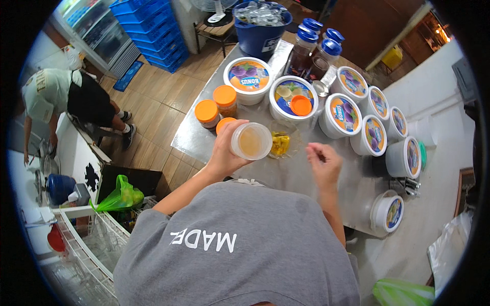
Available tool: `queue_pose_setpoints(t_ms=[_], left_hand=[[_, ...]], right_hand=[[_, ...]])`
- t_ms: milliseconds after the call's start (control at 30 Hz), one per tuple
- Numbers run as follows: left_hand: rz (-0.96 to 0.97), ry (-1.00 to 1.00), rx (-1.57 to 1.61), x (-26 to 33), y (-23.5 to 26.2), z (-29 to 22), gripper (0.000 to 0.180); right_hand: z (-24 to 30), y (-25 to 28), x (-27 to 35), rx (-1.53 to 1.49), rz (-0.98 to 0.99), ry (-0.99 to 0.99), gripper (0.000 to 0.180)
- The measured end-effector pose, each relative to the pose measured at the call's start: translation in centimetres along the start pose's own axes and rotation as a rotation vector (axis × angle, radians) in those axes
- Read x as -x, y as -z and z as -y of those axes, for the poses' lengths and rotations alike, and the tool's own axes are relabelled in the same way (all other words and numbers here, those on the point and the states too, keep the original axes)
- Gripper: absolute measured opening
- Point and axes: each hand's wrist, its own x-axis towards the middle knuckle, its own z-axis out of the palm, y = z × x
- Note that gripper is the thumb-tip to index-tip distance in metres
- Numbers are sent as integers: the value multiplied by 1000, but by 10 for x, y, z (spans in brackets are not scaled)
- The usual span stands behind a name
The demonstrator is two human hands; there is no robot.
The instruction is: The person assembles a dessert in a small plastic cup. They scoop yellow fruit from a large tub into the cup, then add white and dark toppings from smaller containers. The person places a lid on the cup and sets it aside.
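Note:
My left hand (pixel 229 151) is wrapped round a translucent plastic tub (pixel 253 142), tilted so its round face shows a pale brownish tint. My right hand (pixel 325 164) hovers over the metal table with its fingers curled together and slightly blurred; anything in them is hidden. Between my hands lies a clear container (pixel 280 145) with yellow pieces in it; whether it is a bag or a jar I cannot tell. Just beyond my left hand stand several jars with orange lids (pixel 206 113), one partly covered by that hand. A loose orange lid (pixel 301 105) rests on a white lidded tub (pixel 286 116).
Several more white tubs (pixel 340 116) line the right side of the metal table (pixel 199 137). Bottles with blue caps (pixel 308 35) and a blue bucket of clear pieces (pixel 259 40) stand at the back. A person (pixel 76 97) bends over a counter at left, near stacked blue crates (pixel 150 33).

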Motion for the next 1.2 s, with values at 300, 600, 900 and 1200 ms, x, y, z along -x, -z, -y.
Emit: queue_pose_setpoints(t_ms=[300, 600, 900, 1200], left_hand=[[167, 95, -184, -19, -23, -10, 77], [248, 82, -135, -23, -31, -11, 82], [366, 95, -174, -31, -29, -9, 92], [399, 15, -186, -33, -29, -4, 94]], right_hand=[[71, 38, -8, -57, -97, 463, 12], [24, -28, -7, -391, 94, -54, 9], [30, -21, 2, -623, -34, -322, 20], [16, -9, -9, -767, -160, -484, 17]])
